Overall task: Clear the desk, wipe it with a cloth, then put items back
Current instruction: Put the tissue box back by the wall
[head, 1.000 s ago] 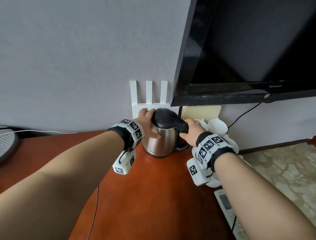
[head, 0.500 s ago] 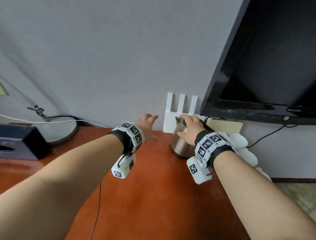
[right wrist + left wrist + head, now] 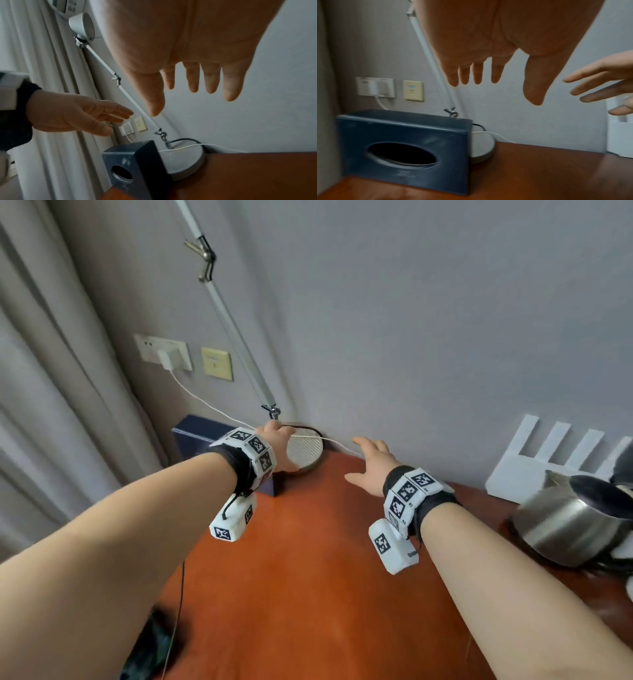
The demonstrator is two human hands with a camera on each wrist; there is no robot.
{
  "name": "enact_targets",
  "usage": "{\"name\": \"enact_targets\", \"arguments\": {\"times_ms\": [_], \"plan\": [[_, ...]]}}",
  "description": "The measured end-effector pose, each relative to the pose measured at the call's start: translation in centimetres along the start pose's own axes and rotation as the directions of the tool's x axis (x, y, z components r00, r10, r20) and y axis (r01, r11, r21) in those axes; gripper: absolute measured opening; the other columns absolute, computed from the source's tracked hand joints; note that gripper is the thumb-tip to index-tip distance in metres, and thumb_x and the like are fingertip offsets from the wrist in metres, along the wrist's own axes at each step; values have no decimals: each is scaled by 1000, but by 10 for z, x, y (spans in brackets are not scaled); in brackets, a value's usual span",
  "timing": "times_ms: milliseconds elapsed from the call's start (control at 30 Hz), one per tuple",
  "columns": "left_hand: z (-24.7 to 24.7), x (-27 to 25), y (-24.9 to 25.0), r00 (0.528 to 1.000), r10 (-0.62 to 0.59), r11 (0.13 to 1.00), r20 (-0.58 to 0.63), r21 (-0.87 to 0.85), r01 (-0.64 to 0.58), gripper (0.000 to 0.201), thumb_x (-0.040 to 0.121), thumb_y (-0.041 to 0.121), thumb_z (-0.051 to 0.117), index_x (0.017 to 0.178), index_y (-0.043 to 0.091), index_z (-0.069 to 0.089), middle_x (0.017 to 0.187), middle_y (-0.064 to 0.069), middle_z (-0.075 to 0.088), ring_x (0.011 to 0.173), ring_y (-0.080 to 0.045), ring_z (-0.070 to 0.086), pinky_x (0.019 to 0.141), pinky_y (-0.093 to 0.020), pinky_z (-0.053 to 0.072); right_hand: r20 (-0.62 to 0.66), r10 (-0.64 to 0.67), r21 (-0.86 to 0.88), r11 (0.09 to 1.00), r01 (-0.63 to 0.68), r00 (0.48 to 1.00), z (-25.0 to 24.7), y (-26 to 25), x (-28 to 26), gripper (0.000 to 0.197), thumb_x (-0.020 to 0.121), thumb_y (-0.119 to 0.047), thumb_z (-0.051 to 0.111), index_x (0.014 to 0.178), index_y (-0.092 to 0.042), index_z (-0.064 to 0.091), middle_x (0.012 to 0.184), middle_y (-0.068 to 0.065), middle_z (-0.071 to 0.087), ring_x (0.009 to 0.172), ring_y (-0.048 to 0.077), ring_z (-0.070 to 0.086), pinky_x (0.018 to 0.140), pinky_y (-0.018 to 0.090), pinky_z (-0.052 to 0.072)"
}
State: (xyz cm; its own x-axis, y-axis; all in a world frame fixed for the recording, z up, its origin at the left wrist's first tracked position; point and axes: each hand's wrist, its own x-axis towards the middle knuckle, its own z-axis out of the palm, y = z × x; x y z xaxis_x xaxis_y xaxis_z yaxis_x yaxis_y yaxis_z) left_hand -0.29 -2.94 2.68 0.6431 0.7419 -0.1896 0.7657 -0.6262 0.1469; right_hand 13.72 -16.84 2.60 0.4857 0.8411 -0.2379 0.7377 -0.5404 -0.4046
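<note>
We see a reddish-brown desk [image 3: 308, 577], a dark navy tissue box [image 3: 402, 146] at its far left, and a pale grey ribbed lamp base [image 3: 305, 450]. At the right edge sits a silver kettle [image 3: 568, 525] with a black lid, before a white router [image 3: 548, 463]. Black-and-white checker tags ring both wrists.

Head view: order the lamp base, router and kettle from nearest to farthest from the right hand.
From the right hand:
1. Lamp base, round, just to its left by the wall.
2. Router, white, against the wall to its right.
3. Kettle, steel, at the far right edge.

Two spread, unladen hands [image 3: 197, 54] above dark tissue box [image 3: 135, 166] and lamp base [image 3: 185, 161]
</note>
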Motion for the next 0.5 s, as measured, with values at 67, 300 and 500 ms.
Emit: {"name": "enact_targets", "arguments": {"times_ms": [67,300,500], "plan": [[-3,4,-43,999,-41,999,13,1,41,82,81,38,68,148,21,24,146,-7,29,133,-28,34,108,-41,35,27,-26,-1,1000,26,999,18,-32,15,74,88,-31,60,147,-25,17,149,9,21,134,30,36,109,40,34],[8,30,-136,996,-85,996,9,34,85,88,78,39,71,149,19,22,151,-6,25,140,-28,24,114,-39,27,96,-59,-29,998,62,994,57,-102,72,85,82,-30,68,148,-26,14,153,11,16,138,30,29,111,40,33],[25,71,-175,993,-91,992,69,90,85,95,77,28,74,150,22,13,157,-5,9,146,-29,5,118,-45,17,117,-94,-68,992,102,989,77,-130,119,94,78,-36,72,149,-27,10,152,10,17,139,29,24,112,43,31]]}}
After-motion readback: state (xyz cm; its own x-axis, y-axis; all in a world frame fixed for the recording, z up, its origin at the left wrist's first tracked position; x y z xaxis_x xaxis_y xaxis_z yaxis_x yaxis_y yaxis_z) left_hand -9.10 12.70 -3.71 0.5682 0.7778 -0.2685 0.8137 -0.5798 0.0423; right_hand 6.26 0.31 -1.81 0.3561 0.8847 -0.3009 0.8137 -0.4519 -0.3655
